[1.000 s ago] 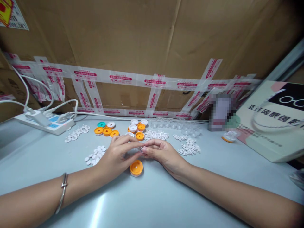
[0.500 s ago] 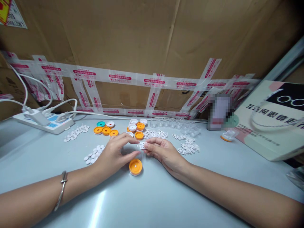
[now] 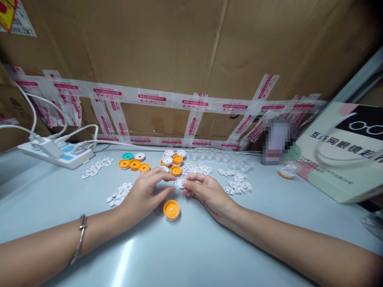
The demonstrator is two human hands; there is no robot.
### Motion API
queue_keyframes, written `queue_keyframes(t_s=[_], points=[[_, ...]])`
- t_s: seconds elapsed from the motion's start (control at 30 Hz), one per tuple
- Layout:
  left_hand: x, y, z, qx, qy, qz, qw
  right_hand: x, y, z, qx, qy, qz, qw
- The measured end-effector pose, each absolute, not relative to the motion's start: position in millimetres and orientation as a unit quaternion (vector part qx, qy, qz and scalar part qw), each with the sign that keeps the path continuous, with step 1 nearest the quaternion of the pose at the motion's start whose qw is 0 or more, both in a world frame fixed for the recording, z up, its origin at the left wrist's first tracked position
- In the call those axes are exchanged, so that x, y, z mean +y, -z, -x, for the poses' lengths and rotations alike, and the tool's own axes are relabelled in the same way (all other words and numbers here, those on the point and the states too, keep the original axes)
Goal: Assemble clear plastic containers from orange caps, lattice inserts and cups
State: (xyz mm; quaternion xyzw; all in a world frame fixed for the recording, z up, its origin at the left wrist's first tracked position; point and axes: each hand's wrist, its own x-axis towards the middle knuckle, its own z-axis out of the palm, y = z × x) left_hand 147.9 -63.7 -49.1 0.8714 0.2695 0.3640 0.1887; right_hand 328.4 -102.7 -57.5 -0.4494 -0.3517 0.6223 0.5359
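Observation:
In the head view, my right hand pinches a small white perforated plastic piece between thumb and fingers. My left hand is beside it, thumb and fingers apart with a gap between them, holding nothing. Just below both hands an orange round cup lies on the table, a small white dot at its centre. White perforated pieces like the held one form one pile behind my right hand and another pile to its right. Small white discs lie left of my left hand, partly hidden by it.
Orange, white and teal round cups stand behind my left hand. Clear plastic cups line the back. A power strip with cables and white stemmed pieces are at left. A printed box leans at right. Cardboard walls the back.
My left thumb has drawn back very slightly from the white piece. My right hand keeps its pinch, and the view has shifted a little.

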Motion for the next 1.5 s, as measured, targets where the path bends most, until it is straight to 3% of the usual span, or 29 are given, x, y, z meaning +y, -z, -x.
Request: queue_keyframes(t_s=[0.4,0.6,0.77,0.83,1.03,1.13,1.27,1.5], points=[[-64,51,-148,0.223,-0.370,-0.893,0.127,-105,51,-329,-0.365,-0.637,0.445,0.512],[-64,49,-147,0.256,-0.394,-0.858,0.208,-107,48,-328,-0.380,-0.619,0.457,0.513],[-62,46,-149,0.340,-0.377,-0.813,0.286,-91,33,-348,-0.392,-0.502,0.467,0.613],[-61,46,-148,0.358,-0.367,-0.803,0.306,-80,27,-363,-0.456,-0.480,0.495,0.563],[-62,47,-147,0.351,-0.362,-0.804,0.316,-70,11,-396,-0.713,-0.304,0.596,0.210],[-62,47,-147,0.343,-0.359,-0.811,0.310,-76,5,-396,-0.755,-0.204,0.615,0.098],[-62,47,-148,0.337,-0.360,-0.815,0.303,-80,6,-390,-0.769,-0.175,0.611,0.063],[-63,46,-148,0.330,-0.358,-0.822,0.295,-81,19,-383,-0.774,-0.192,0.595,0.097]])
